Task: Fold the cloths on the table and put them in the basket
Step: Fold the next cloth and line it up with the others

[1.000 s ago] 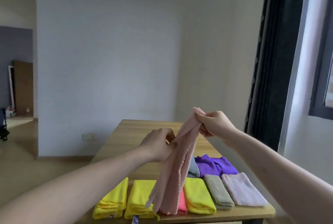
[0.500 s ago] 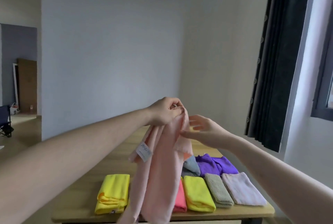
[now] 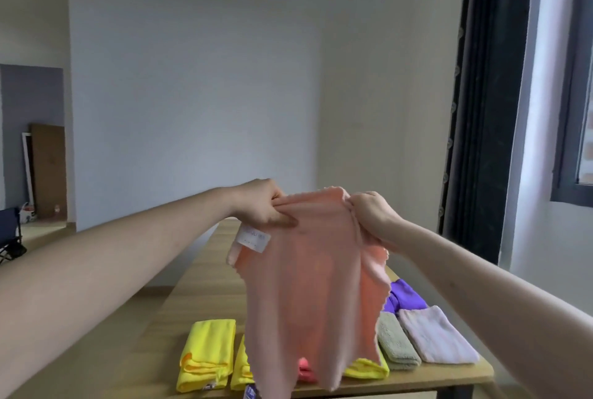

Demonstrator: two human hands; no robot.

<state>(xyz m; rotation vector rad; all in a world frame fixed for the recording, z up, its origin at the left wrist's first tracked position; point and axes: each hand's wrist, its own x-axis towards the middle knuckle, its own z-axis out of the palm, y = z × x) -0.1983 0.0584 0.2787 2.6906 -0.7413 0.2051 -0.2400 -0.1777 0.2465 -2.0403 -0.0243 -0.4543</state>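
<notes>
A pale pink cloth [image 3: 308,283] hangs spread out in the air above the wooden table [image 3: 205,273]. My left hand [image 3: 263,204] pinches its top left corner, just above a white label [image 3: 253,238]. My right hand [image 3: 369,214] grips the top right corner. Folded cloths lie in a row near the table's front edge: a yellow cloth [image 3: 207,353], a grey-green cloth [image 3: 396,345], a light pink cloth [image 3: 436,339] and a purple cloth [image 3: 406,297] behind them. The hanging cloth hides other folded cloths. No basket is in view.
A dark curtain [image 3: 481,103] and a window [image 3: 577,116] stand to the right of the table. A plain wall is behind it. At the far left a doorway shows a board [image 3: 48,170] leaning on a wall and a dark chair [image 3: 9,235].
My hands moved apart along the cloth's top edge, spreading it from a bunched strip into a flat hanging sheet. My right hand went from open fingers to gripping the corner.
</notes>
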